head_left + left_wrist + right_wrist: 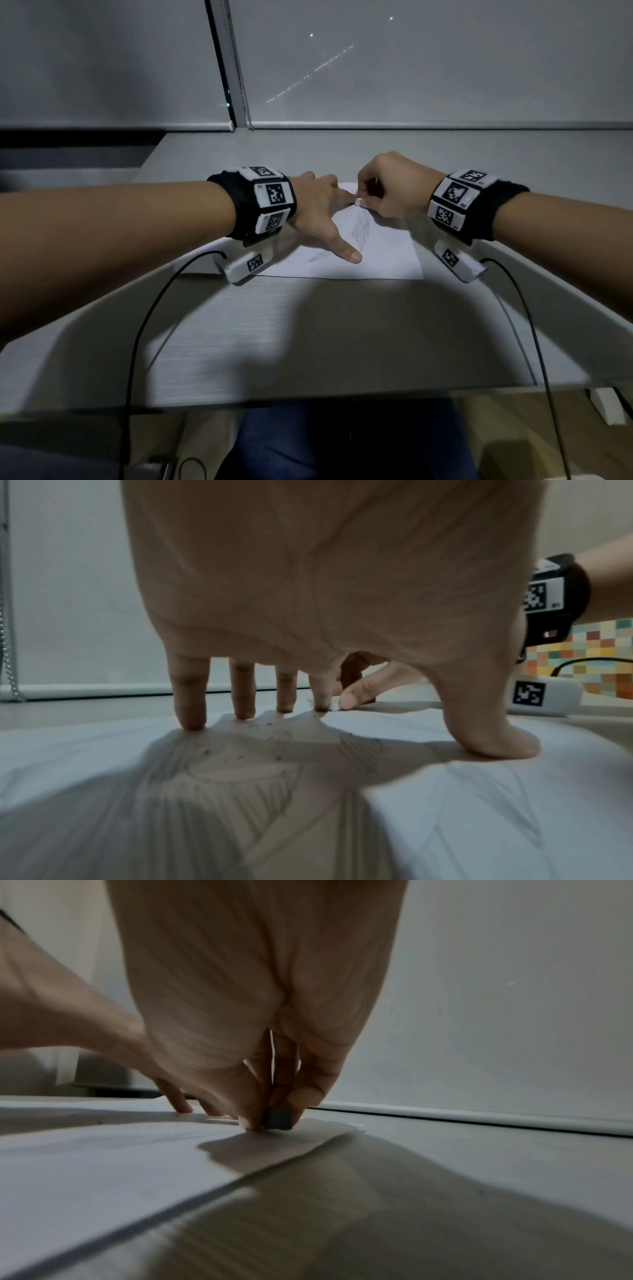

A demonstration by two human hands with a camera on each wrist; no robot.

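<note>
- My left hand (pixel 318 209), left of centre in the head view, lies spread on the paper (pixel 387 253). The fingers are straight, and the fingertips (pixel 192 723) and thumb press the sheet flat against the worktop (pixel 308 325). It grips nothing.
- The paper lies in the middle of the frame, square to the worktop's near edge, with both hands on its far half.
- The pencil drawing (pixel 361 229) shows in the centre of the sheet as hatched shading and faint outlines. In the left wrist view dark crumbs (pixel 240 756) are scattered over the lines, so I judge some rubbing is done.
- The eraser (pixel 359 202) is a small white block just right of my left forefinger, with its end down on the sheet near the far edge.
- My right hand (pixel 394 185), right of centre, has its fingers curled, pinching the eraser between thumb and fingertips.
- As I read it, the erasing is under way but far from finished. Most of the shading in the middle is plainly legible and the crumbs have not been swept off. What is left is to work the eraser down over those lines while my left hand keeps the sheet from sliding or creasing.
</note>
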